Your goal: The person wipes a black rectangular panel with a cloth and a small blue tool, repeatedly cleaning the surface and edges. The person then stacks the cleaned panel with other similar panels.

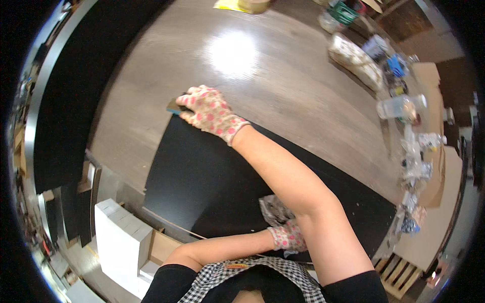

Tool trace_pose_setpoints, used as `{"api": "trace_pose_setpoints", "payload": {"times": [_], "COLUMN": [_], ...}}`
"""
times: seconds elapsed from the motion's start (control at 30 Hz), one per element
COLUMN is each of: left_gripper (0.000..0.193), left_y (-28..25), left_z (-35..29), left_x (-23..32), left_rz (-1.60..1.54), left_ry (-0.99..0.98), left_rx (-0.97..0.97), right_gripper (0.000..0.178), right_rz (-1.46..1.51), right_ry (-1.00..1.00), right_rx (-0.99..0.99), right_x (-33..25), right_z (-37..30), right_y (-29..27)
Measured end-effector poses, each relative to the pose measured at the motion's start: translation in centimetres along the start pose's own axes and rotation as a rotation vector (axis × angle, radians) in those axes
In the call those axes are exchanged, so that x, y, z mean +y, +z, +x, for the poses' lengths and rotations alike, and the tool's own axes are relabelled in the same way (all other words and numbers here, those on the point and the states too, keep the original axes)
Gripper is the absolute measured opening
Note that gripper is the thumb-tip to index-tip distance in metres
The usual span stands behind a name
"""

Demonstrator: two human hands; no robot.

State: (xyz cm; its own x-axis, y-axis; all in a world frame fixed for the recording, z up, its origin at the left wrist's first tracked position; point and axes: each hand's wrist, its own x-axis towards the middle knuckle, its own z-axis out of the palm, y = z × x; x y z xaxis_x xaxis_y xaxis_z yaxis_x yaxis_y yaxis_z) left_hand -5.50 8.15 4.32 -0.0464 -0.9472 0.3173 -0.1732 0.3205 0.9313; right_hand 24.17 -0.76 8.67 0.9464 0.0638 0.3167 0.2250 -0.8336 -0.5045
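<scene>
My right hand, in a pink-dotted work glove, reaches across to the far left corner of a black panel. Its fingers are closed round a small brown block with a blue-green edge, which looks like a sponge or sanding block. My left hand, in a matching glove, rests low over the panel near my body, partly hidden by my right forearm. A crumpled grey rag shows on both sides of that hand, and the fingers seem to grip it. The panel lies on a wood-grain tabletop.
Along the right edge stand a clear plastic bottle, a stained whitish bundle, a green container and several small bottles. A tape roll sits at the far edge. White boxes stand lower left; long black panels run along the left.
</scene>
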Motion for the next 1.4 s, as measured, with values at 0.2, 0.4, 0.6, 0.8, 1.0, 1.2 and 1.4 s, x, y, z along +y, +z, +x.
{"api": "trace_pose_setpoints", "payload": {"times": [0.2, 0.4, 0.6, 0.8, 1.0, 1.2, 1.4], "left_gripper": [0.048, 0.054, 0.055, 0.06, 0.057, 0.061, 0.081], "left_y": [-2.8, -3.6, -1.1, -0.2, 9.4, 21.2, 13.1], "left_z": [2.9, 5.7, 9.2, 9.8, 21.5, 23.4, 10.7], "left_x": [1.5, 3.8, 6.4, 10.3, 9.7, 8.2, 10.3], "left_rz": [0.409, 0.598, 0.813, 0.953, 0.87, 0.774, 0.695], "left_ry": [0.092, 0.027, -0.081, -0.061, 0.045, 0.256, 0.18], "left_rx": [-0.269, -0.366, -0.254, -0.26, -0.273, -0.327, -0.498], "right_gripper": [0.034, 0.037, 0.032, 0.037, 0.04, 0.044, 0.051], "right_rz": [0.006, -0.203, -0.286, -0.562, -0.191, 0.01, 0.268], "right_ry": [0.113, 0.562, 0.825, 0.951, 1.012, 1.167, 1.007], "right_rx": [-0.011, -0.08, 0.053, 0.279, 0.783, 1.324, 1.172], "right_x": [3.0, 4.4, 3.5, -7.7, -20.4, -23.4, -18.2], "right_z": [-16.6, -43.8, -61.2, -61.8, -63.9, -67.5, -62.5], "right_y": [-9.2, -24.1, -35.4, -36.0, -30.2, -27.1, -25.4]}}
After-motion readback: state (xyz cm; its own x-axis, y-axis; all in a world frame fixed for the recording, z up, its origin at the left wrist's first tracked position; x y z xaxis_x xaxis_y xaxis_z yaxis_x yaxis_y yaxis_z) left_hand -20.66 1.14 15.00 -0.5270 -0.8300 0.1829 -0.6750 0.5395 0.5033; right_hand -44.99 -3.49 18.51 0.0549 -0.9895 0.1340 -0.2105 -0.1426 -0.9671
